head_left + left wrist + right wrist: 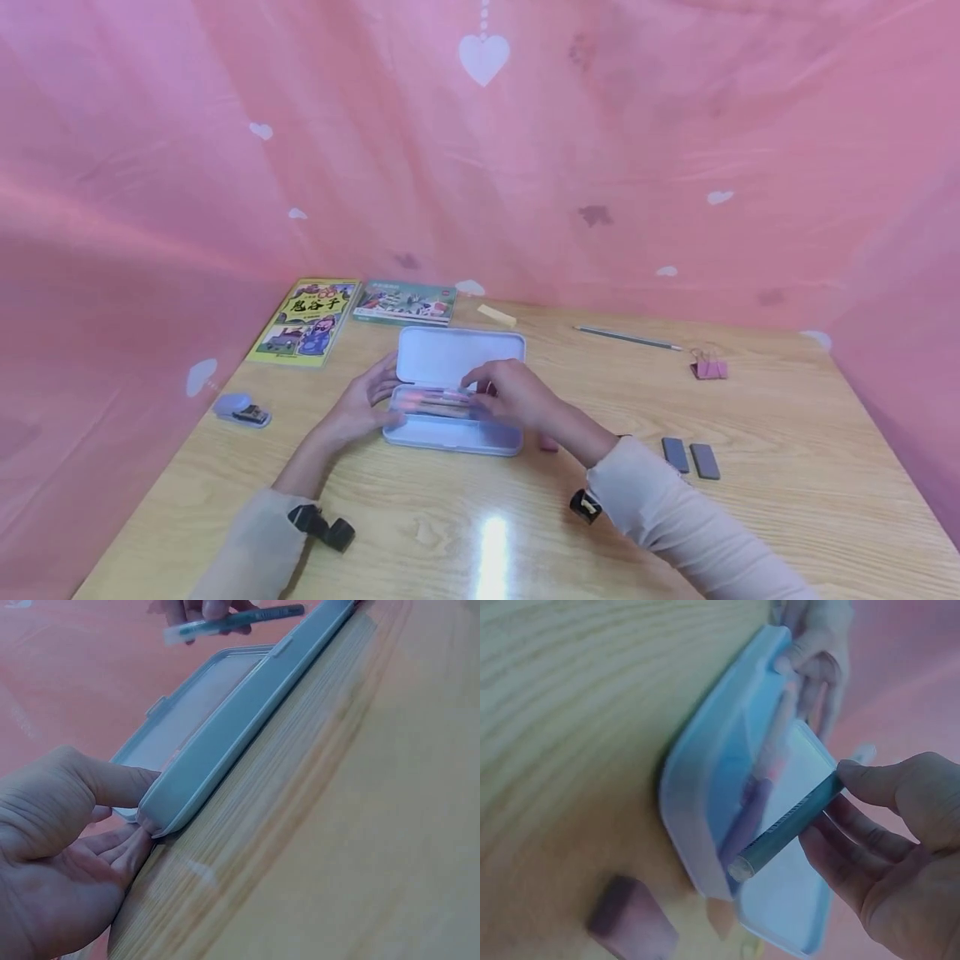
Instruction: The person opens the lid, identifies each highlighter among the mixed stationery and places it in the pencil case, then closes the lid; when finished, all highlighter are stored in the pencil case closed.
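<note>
A pale blue pencil case (pixel 431 432) lies open on the table, its lid (pixel 427 352) tipped back. My left hand (pixel 363 408) holds the case's left end, and in the left wrist view the thumb lies over the rim with the fingers outside. Above the case, my right hand (pixel 517 392) pinches a dark teal pen (pixel 791 821) with a clear end between thumb and fingers. Several pens (pixel 435 403) lie in the rear part of the case, blurred in the right wrist view. Beside the right end sits a dark pink block (pixel 634 919), partly hidden by my right arm in the head view.
At the back left lie a yellow book (pixel 303 321) and a green book (pixel 405 302), with a yellow strip (pixel 497 315) nearby. A stapler (pixel 242 410) is at left. Rightward are a pencil (pixel 628 337), a pink binder clip (pixel 709 367) and two grey blocks (pixel 675 455).
</note>
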